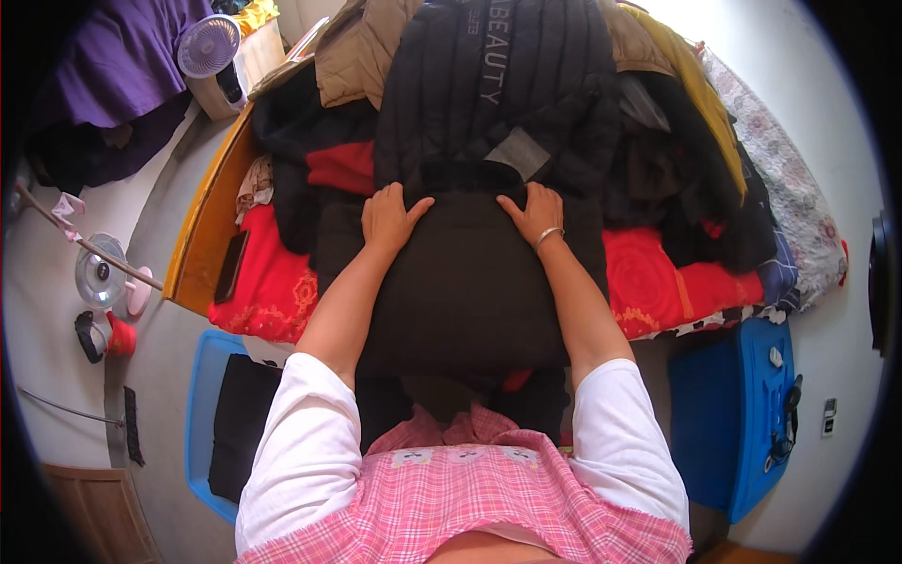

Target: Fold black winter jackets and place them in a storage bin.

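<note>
A dark brown-black cloth garment point(472, 282) lies spread before me, hanging over the front edge of the bed. Near its upper left, my left hand point(391, 218) rests with the thumb apart from the fingers. My right hand point(537, 215), with a metal bangle at the wrist, lies at its upper right. Whether the fingers pinch the fabric is not clear. Just beyond both hands is a black quilted puffer jacket point(437, 92) with lettering and a grey patch point(519, 154). Red fabric point(342, 167) shows beside the jacket.
Piled clothes, tan point(352, 63) and yellow point(712, 120), cover the far side. Red patterned bedding point(264, 282) lies beneath; a dark phone-like object point(232, 266) sits by the wooden bed edge point(204, 211). Blue plastic bins stand low at left point(197, 416) and right point(757, 423).
</note>
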Demonstrator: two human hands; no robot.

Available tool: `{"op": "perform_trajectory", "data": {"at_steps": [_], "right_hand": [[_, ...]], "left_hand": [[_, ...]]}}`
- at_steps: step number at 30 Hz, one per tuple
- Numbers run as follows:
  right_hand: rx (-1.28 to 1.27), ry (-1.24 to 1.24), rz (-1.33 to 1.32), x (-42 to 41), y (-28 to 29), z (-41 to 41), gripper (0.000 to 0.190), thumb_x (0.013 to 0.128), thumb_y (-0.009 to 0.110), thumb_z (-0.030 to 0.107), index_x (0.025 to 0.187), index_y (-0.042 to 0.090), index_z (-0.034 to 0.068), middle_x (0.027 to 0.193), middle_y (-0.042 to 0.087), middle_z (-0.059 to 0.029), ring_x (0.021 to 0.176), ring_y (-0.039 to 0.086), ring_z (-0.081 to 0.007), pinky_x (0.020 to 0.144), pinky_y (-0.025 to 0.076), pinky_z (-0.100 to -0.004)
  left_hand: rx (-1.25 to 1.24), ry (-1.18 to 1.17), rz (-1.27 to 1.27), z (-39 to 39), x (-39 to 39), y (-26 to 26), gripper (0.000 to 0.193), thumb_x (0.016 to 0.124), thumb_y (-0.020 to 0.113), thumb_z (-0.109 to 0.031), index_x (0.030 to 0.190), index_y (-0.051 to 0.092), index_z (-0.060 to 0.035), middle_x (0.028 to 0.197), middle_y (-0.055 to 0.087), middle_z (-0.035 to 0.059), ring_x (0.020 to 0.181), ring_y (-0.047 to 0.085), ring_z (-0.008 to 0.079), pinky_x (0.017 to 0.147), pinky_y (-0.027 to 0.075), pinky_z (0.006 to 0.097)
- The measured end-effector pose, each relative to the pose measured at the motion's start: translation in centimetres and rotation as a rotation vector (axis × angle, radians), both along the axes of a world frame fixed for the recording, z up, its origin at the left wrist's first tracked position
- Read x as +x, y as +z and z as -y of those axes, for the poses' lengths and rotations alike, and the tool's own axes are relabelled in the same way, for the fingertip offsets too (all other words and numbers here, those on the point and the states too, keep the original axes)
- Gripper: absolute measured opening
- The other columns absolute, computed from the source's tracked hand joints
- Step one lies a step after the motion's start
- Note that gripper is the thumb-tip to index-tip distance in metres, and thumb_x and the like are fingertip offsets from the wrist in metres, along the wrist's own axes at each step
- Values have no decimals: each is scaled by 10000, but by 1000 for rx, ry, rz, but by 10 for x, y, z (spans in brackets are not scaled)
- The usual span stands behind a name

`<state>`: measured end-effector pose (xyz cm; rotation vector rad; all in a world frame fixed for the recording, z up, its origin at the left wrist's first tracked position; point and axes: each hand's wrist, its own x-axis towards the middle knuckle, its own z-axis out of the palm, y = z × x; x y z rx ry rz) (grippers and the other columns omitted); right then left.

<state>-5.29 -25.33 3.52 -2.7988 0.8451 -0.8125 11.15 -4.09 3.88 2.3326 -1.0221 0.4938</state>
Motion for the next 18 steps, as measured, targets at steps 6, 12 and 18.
{"op": "perform_trajectory", "data": {"at_steps": [6, 12, 18], "right_hand": [[106, 35, 10, -37, 41, -25, 576, 785, 580, 614, 827, 569, 39, 662, 624, -162, 687, 625, -357, 640, 477, -449], [168, 114, 70, -88, 118, -52, 602, 782, 567, 631, 726, 574, 32, 616, 602, -180, 654, 613, -370, 616, 475, -440], [382, 148, -73, -91, 130, -53, 620, 793, 536, 626, 774, 651, 17, 783, 648, -201, 808, 630, -352, 707, 474, -425]], "left_hand": [[113, -24, -82, -26, -19, 39, 600, 801, 539, -625, 891, 541, -32, 715, 632, 189, 735, 621, 392, 650, 470, 474], [160, -114, -40, -61, -54, 119, 652, 816, 463, -676, 863, 575, -35, 722, 633, 206, 740, 628, 393, 657, 483, 476], [425, -135, -238, -66, -57, 149, 705, 815, 435, -694, 917, 625, -23, 918, 652, 207, 931, 613, 365, 792, 465, 463]]}}
